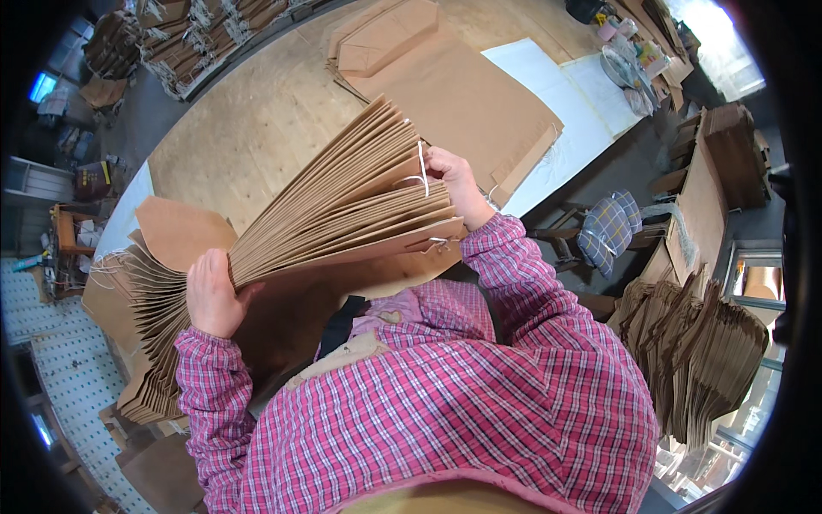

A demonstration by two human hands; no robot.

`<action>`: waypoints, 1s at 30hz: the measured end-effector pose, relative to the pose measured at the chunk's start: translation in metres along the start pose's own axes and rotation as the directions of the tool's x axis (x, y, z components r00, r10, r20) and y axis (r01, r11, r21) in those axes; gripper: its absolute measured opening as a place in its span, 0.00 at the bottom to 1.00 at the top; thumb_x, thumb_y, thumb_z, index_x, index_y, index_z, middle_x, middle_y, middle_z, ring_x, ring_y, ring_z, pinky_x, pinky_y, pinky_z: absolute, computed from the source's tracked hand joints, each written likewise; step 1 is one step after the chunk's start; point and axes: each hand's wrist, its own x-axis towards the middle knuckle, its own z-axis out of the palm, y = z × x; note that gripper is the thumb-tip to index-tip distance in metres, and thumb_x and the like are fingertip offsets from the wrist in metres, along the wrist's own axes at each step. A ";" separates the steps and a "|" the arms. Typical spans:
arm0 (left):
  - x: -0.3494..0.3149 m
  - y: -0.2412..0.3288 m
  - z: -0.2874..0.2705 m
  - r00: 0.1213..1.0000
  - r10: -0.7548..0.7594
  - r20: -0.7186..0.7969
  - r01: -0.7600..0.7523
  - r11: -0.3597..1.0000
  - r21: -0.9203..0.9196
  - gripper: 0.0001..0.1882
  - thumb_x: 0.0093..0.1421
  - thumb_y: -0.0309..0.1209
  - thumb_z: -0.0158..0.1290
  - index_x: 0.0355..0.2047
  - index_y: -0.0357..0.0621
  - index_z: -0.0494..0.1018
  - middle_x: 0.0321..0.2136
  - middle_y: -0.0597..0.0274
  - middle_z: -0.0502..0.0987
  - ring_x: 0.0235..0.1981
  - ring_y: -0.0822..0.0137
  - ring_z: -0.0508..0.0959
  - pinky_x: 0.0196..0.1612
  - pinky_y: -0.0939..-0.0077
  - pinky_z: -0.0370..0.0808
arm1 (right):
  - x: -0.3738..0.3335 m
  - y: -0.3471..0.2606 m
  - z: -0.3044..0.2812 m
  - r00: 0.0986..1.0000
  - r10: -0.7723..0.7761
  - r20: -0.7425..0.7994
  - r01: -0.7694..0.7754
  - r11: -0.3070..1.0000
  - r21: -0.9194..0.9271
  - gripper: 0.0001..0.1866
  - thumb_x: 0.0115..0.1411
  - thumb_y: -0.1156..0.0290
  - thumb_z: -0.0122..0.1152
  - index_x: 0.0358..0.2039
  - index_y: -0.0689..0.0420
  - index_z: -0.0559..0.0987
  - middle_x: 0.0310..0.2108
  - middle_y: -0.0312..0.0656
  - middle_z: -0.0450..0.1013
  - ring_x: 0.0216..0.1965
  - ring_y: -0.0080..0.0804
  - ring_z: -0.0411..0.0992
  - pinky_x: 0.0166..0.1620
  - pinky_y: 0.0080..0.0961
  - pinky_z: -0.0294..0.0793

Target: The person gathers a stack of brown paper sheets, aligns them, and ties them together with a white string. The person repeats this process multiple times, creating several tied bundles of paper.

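Observation:
A thick stack of brown paper bags [334, 193] is held at a slant above the near edge of the table, its sheets fanned apart at both ends. My left hand [214, 294] is closed round the narrow, pinched part of the stack, thumb on the near side. At the far right end, my right hand [460, 182] is closed on the bags' edges; its fingertips are partly hidden behind them. A white cord handle [422, 163] sticks out beside those fingers. The lower left end of the stack [154, 317] spreads out past my left wrist.
More flat brown bags [462, 94] lie on the wooden table [231, 146], partly over a white sheet [535, 68]. To the right stand a chair with a checked cushion [610, 231] and a bundle of brown bags [693, 351]. Corded bundles [184, 38] are piled at the far left.

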 end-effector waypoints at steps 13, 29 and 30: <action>-0.001 -0.004 0.003 1.000 -0.012 0.011 0.012 0.999 0.031 0.29 0.40 0.36 0.71 0.36 0.40 0.65 0.31 0.51 0.71 0.36 0.47 0.71 0.39 0.57 0.66 | 0.002 0.016 0.006 0.951 -0.229 -0.207 0.180 0.956 -0.230 0.07 0.52 0.84 0.62 0.33 0.64 0.79 0.35 0.45 0.75 0.38 0.37 0.75 0.43 0.24 0.74; 0.002 -0.010 0.003 1.000 0.027 0.007 -0.026 0.998 -0.057 0.23 0.42 0.32 0.67 0.32 0.40 0.66 0.29 0.51 0.72 0.35 0.46 0.73 0.38 0.54 0.68 | 0.011 -0.145 0.004 0.955 -0.180 0.237 0.201 0.977 -0.068 0.47 0.58 0.53 0.62 0.68 0.67 0.52 0.67 0.55 0.55 0.68 0.44 0.54 0.69 0.39 0.49; 0.004 -0.008 0.002 0.999 0.036 0.000 -0.036 0.997 -0.063 0.21 0.43 0.31 0.66 0.31 0.39 0.66 0.28 0.51 0.72 0.34 0.45 0.73 0.37 0.54 0.69 | 0.011 -0.152 0.033 0.878 -0.231 0.419 0.380 0.870 -0.315 0.51 0.52 0.52 0.68 0.67 0.66 0.53 0.66 0.55 0.55 0.68 0.46 0.54 0.69 0.39 0.50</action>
